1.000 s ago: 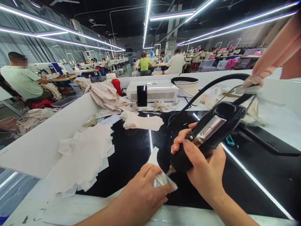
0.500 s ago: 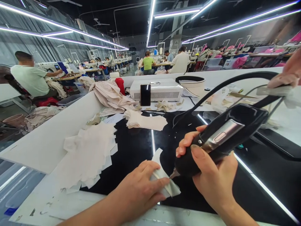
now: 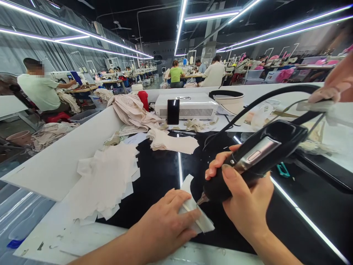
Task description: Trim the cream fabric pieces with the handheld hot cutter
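**Tool tip at the fabric piece, mid-cut**

The left hand [image 3: 162, 224] lies flat, its fingers spread, pressing a small white fabric piece [image 3: 197, 217] on the black surface [image 3: 157, 176]. The right hand [image 3: 245, 200] has its fingers wrapped around a black corded hand tool [image 3: 256, 156], wrist bent, tip touching the piece. The cutting seems underway; next the tip must follow the edge steadily. Farther off lies a stack of white pieces [image 3: 104, 180].

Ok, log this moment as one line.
left hand pressing fabric piece on black table | right hand gripping corded black tool | tool tip over fabric piece
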A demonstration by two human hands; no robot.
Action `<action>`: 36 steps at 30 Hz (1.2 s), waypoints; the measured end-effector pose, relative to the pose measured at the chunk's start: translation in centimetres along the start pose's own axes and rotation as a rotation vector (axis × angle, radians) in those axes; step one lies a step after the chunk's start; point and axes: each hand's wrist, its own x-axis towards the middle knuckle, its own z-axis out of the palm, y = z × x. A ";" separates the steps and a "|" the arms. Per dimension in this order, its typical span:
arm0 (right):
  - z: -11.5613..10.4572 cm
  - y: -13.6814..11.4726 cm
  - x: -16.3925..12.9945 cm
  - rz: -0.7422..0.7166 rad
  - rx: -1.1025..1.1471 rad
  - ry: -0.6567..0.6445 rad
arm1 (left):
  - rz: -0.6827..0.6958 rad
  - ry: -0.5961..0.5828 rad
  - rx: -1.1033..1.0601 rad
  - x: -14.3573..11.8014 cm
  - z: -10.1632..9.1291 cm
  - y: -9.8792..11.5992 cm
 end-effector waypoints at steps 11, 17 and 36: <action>-0.1 -0.8 -1.0 0.015 0.010 -0.061 | 0.024 -0.092 0.062 -1.4 0.9 1.2; -0.4 -1.1 -1.4 0.019 0.033 -0.064 | 0.081 0.011 -0.086 0.9 -1.5 -1.3; -0.1 -0.9 -1.5 0.002 0.013 -0.048 | 0.362 -0.187 -0.056 1.4 -0.5 -7.7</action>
